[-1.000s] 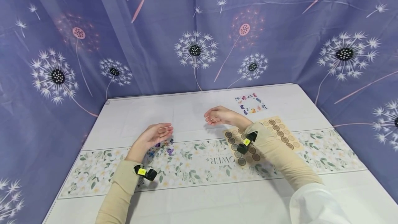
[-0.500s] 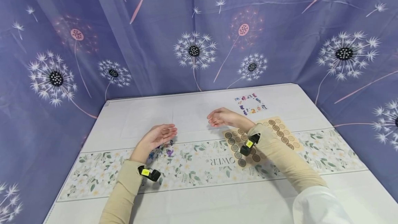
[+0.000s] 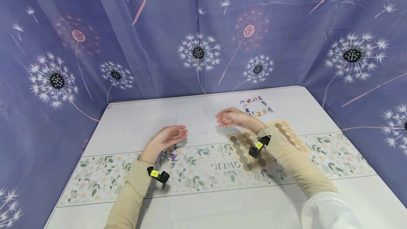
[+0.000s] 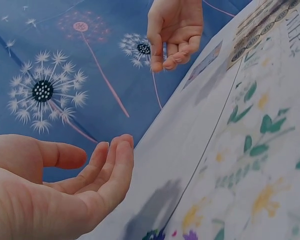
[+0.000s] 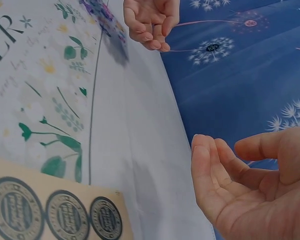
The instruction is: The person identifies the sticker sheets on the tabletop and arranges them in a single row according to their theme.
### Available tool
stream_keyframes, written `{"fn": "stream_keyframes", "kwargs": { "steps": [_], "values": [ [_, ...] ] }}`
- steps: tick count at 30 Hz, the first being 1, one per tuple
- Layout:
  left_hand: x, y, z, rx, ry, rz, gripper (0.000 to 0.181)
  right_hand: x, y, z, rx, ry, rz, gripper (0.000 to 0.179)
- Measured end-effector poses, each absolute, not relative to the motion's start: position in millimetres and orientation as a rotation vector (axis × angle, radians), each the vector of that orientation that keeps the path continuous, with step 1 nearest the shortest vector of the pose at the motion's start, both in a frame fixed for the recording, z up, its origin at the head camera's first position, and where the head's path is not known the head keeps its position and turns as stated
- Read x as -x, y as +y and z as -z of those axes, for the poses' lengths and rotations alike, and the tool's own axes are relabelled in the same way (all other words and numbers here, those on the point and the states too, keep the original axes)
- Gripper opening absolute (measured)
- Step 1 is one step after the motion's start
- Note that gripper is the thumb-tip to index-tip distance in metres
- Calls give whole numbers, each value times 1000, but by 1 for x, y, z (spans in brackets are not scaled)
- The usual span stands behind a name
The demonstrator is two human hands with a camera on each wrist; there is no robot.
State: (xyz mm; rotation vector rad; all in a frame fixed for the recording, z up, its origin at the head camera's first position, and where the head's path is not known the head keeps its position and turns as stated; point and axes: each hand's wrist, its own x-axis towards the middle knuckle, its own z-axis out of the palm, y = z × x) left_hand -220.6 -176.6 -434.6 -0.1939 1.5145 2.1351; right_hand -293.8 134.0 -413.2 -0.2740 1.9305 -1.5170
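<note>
My left hand [image 3: 166,139] hovers over the left half of the table, fingers loosely bent and holding nothing. Under its wrist lies a patch of small purple and blue figures [image 3: 173,156], partly hidden by the arm. Across from it, my right hand [image 3: 234,117] hangs above the white tabletop, also holding nothing, its palm turned toward the left one. Beneath the right forearm is a tan sheet of round brown stickers [image 3: 236,145], partly covered by the sleeve. Both wrist views show the relaxed fingers of the left hand [image 4: 65,190] and right hand [image 5: 245,190], with a gap between the hands.
A small sheet with a ring of colourful figures [image 3: 268,110] lies at the back right of the white table [image 3: 149,116]. A printed floral band [image 3: 203,179] runs across the tabletop. Purple dandelion curtains [image 3: 165,45] stand behind and at both sides.
Both hands have drifted a little to the right, staying raised and apart. More of the purple figures is covered by the left hand and wrist. Nothing has been picked up.
</note>
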Motion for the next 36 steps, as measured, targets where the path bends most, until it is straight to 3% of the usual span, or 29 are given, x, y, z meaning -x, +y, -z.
{"fn": "stream_keyframes", "kwargs": {
  "steps": [36],
  "values": [
    [231,-138,435,189,1529,-2070,47,300,166,406,235,1940,1584,40]
  ]
}}
